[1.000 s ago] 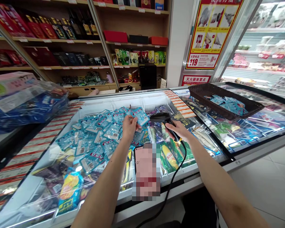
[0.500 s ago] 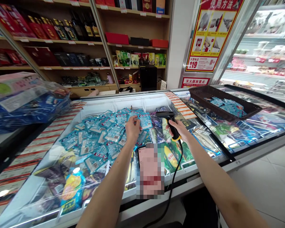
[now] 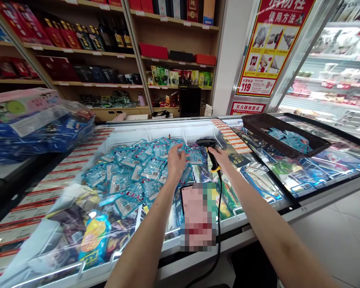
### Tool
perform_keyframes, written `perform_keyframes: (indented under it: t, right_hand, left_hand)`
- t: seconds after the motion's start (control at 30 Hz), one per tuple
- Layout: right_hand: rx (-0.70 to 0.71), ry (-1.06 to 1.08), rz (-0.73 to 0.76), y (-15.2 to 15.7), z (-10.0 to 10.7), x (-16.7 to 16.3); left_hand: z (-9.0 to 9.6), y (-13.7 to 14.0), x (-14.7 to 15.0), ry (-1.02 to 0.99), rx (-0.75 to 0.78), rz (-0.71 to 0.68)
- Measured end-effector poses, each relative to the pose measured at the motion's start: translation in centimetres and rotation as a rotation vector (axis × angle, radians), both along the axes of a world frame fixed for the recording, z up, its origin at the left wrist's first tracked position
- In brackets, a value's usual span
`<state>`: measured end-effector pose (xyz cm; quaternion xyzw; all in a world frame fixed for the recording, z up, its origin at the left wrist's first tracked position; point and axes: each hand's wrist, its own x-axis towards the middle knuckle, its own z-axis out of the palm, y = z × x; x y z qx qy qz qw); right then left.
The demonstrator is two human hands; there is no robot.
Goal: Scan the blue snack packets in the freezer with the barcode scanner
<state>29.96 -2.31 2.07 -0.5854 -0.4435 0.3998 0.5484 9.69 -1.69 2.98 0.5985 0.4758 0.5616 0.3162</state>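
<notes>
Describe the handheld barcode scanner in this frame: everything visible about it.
The barcode scanner is black, seemingly plastic, with a wide flat head at the top and a handle that ends in a yellow-orange collar. A black cable runs from that collar down over the freezer edge. The right hand grips the handle and holds it roughly upright above the open freezer, its head turned toward the blue packets near the left hand. Its scan window is not visible.
</notes>
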Motion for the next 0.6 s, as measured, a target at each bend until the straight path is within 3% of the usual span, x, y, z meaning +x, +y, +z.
perform_keyframes:
  t: [0.17, 0.33, 0.47, 0.6]
  right_hand:
    - [0.017, -0.343, -0.151, 1.3, -0.2, -0.6]
    - [-0.056, -0.664, -0.283, 1.4, -0.2, -1.1]
    - [-0.1, -0.801, -0.246, 1.5, -0.2, -0.7]
    - [-0.096, -0.753, -0.167, 1.2, 0.5, 0.7]
  left_hand:
    - [-0.8, 0.7, 0.2, 0.084, 0.071, -0.038]
    - [-0.3, 0.6, 0.0, 0.235, 0.125, 0.033]
    - [0.8, -0.4, -0.3, 0.249, 0.06, 0.013]
    - [1.6, -1.2, -0.3, 0.217, -0.027, -0.025]
